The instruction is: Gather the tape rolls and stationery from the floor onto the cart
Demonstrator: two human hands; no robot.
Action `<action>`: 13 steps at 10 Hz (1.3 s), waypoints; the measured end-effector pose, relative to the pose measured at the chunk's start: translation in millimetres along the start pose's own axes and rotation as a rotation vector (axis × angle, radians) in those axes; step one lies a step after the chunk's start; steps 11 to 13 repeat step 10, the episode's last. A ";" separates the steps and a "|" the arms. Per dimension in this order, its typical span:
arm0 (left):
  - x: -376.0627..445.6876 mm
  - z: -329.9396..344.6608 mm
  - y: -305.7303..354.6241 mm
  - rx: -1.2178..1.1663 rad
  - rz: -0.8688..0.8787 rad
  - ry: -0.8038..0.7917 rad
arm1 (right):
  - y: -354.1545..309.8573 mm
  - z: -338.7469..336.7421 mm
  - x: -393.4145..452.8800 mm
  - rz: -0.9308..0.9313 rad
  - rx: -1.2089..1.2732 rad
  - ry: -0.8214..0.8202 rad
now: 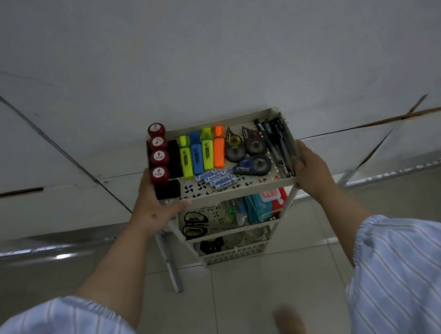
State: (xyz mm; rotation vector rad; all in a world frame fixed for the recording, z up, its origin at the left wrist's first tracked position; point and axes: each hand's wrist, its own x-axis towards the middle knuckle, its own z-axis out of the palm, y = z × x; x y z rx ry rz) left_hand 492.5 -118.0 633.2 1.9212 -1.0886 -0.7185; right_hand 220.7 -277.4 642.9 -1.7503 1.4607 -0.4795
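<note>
Pens (278,145) right of highlighters (202,152)

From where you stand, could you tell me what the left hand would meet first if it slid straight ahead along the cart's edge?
Probably the nearest red stamp, directly ahead of the left hand.

One head-worn wide-angle camera is looking forward and steeply down from above the person, so both striped sleeves are filling the lower corners and the feet are showing at the bottom edge. It is facing the wall behind a tiered cart (245,190), whose top tray is sitting close, near the frame's centre, with the lower tiers showing under its near edge. Straight lines are bending toward the frame's borders. No second view is sharing the scene.
</note>
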 end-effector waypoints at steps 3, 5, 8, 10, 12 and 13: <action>19.0 -5.9 2.7 0.005 0.031 -0.092 | 14.4 8.0 -5.8 0.022 0.069 0.049; 10.7 -11.9 -5.5 0.016 0.032 -0.060 | 0.4 14.3 -7.6 0.012 0.063 0.043; 0.2 -25.6 11.7 0.171 -0.149 -0.087 | -9.9 3.0 -7.0 0.007 -0.252 -0.025; -4.7 -35.6 40.0 0.237 -0.188 -0.061 | -45.6 -24.0 -6.8 -0.031 -0.343 0.040; -4.7 -35.6 40.0 0.237 -0.188 -0.061 | -45.6 -24.0 -6.8 -0.031 -0.343 0.040; -4.7 -35.6 40.0 0.237 -0.188 -0.061 | -45.6 -24.0 -6.8 -0.031 -0.343 0.040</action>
